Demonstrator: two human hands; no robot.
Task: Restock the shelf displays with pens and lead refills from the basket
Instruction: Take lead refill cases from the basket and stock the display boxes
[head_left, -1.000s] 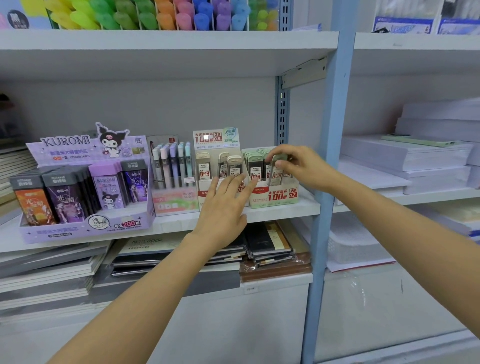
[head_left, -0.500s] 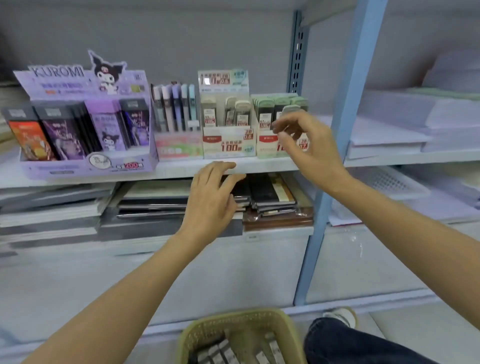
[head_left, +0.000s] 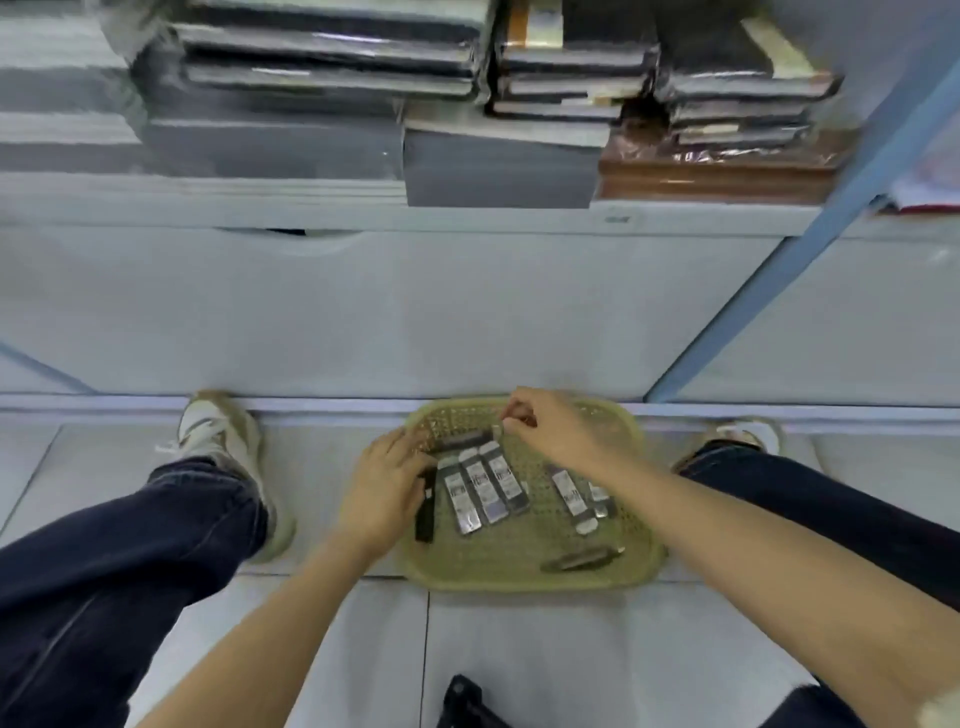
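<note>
Picking step here, by the look of it: the person is crouched over the basket (head_left: 524, 582), which sits on the floor tiles between their feet, so stock is being grabbed and not shelved yet

Going left to right: a pale sneaker (head_left: 215, 431) and a jeans leg; then the left hand (head_left: 382, 488), palm down at the basket's left edge with fingers bent over a black pack (head_left: 425, 514); honestly can't tell if it has hold of that or is just resting on it; next to it three lead refill packs (head_left: 480, 488) lie side by side, touching, with a long dark pack (head_left: 465, 440) lying across above them; the right hand (head_left: 556, 434) is at the far side of the basket, fingers curled, thumb and forefinger pinching a small pale bit (head_left: 497, 429) at the end of that long pack; too blurry to say what it is; further right are two more refill packs (head_left: 574, 493) and a dark pen-like thing (head_left: 582, 558) near the front rim

Next move, my guess: get a firm grip on a pack or two, lift clear of the rim, then stand up to the displays, which aren't in view; only stacked notebooks (head_left: 332, 57) on the shelf above

Writing: the packs have white labels, the shelf edge has a small tag (head_left: 618, 219); all of it is too smeared to read, no brand visible
</note>
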